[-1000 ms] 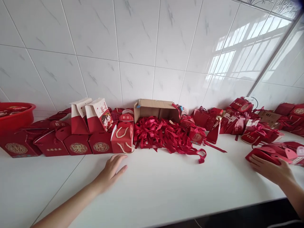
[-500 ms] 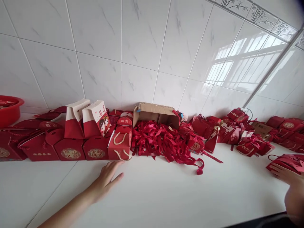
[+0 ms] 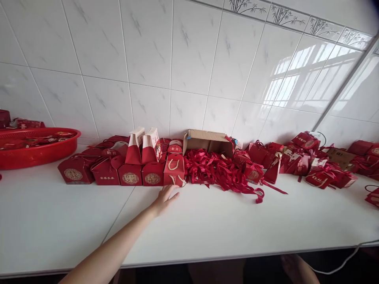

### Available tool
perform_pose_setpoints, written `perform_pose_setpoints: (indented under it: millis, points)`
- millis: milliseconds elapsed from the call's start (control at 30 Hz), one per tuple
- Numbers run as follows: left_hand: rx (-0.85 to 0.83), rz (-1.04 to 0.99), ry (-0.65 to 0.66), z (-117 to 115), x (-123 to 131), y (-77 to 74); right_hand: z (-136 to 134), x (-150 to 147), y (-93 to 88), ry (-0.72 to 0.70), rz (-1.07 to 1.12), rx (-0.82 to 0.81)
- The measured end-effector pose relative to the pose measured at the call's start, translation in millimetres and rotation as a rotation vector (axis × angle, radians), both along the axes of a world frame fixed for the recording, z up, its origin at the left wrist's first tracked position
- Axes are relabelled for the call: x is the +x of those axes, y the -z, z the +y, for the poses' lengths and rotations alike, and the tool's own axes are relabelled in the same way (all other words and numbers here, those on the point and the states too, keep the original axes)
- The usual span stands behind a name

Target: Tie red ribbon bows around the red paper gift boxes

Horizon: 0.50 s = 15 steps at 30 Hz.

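My left hand (image 3: 166, 199) reaches over the white table, fingers stretched out and thumb apart, holding nothing. Its fingertips are at the lower front of a small red gift box (image 3: 174, 172) with twisted rope handles; whether they touch it I cannot tell. To its left, several red gift boxes (image 3: 130, 175) with gold round prints stand in a row. On top of them are two white-and-red boxes (image 3: 151, 146). Just right of the rope-handled box lies a heap of dark red ribbons (image 3: 213, 169). My right hand is not in view.
An open cardboard carton (image 3: 207, 137) lies behind the ribbons. A red plastic basin (image 3: 38, 156) stands at left. More red boxes (image 3: 319, 175) are piled at right. Below the table's front edge (image 3: 225, 258) are a pale cable (image 3: 337, 270) and a dim bare limb (image 3: 299, 268).
The view has swung left and widened, bringing in more of the basin and the table's front edge. My right hand, earlier on a red box at far right, has left the view.
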<state>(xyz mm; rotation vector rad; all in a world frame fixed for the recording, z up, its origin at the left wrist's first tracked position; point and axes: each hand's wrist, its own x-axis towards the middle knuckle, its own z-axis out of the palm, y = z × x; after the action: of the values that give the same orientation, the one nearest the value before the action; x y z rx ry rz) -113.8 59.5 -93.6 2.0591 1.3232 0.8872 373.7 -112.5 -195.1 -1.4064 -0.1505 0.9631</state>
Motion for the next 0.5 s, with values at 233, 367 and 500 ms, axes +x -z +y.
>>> perform_pose_setpoints:
  millis: [233, 367, 500]
  points:
    - [-0.041, -0.119, 0.006, 1.1, -1.1, 3.8, -15.4, -17.1, 9.1, 0.087, 0.294, 0.019]
    - [-0.046, -0.211, -0.012, 2.5, -2.3, 5.4, -22.0, -22.0, 15.5, 0.04, 0.277, 0.033]
    - [-0.056, -0.252, -0.015, 4.8, -4.0, 3.6, -28.2, -25.7, 26.0, -0.014, 0.251, 0.06]
